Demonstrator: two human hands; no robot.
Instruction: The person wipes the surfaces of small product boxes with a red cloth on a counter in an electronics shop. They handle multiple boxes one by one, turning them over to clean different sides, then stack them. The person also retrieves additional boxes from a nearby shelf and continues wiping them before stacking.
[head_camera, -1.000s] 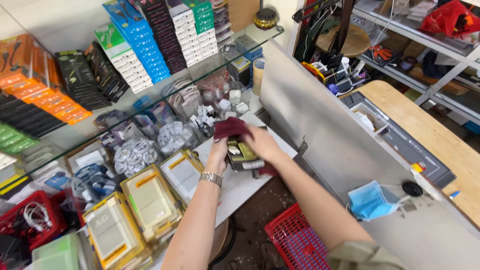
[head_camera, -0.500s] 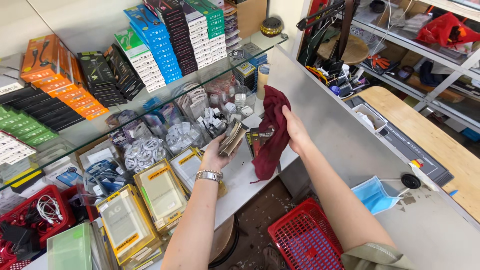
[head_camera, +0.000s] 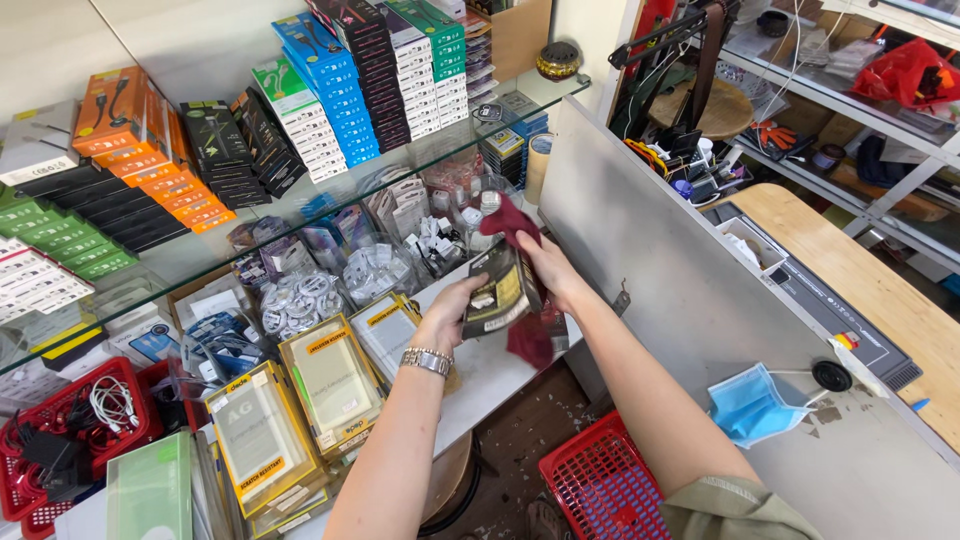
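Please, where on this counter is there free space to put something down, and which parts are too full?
Bare white counter shows below the left hand and the dark packets, right of the yellow-framed boxes. The grey panel beside the blue mask is open too. Crowded: the cable bags and the glass shelf.
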